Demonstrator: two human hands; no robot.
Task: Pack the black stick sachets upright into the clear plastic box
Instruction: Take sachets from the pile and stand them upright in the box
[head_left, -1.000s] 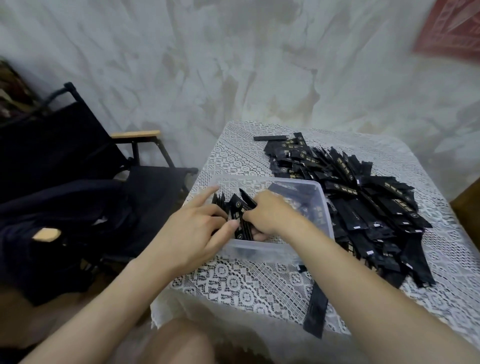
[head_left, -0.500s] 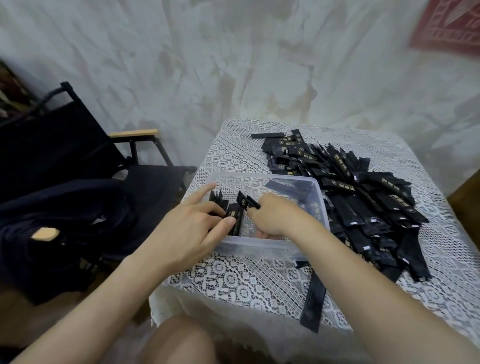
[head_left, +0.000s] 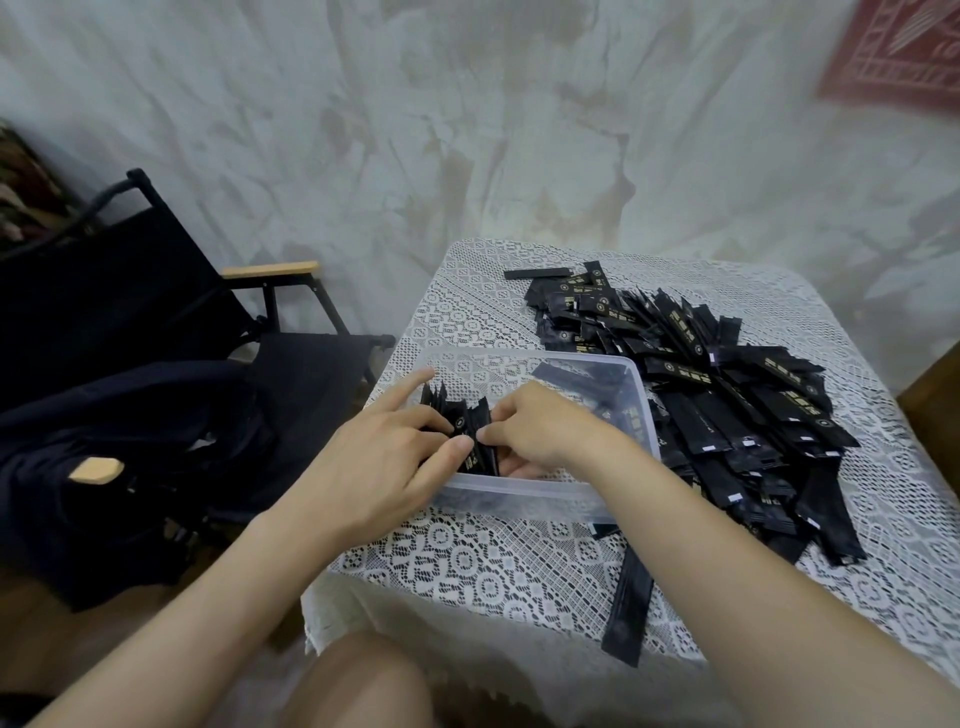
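We see a small table (head_left: 904, 582) draped in a white lace cloth (head_left: 467, 566) that hangs over its near edge. Directly on the cloth, towards the near left, sits the clear plastic box (head_left: 519, 491). Just beside it on the right, and running to the far side, sprawls a loose pile of black stick sachets (head_left: 727, 405), lying flat and crisscrossed, some against the box wall. One stray sachet (head_left: 537, 273) lies at the far edge, and a lone sachet (head_left: 628, 608) lies near the front edge, pointing towards the box
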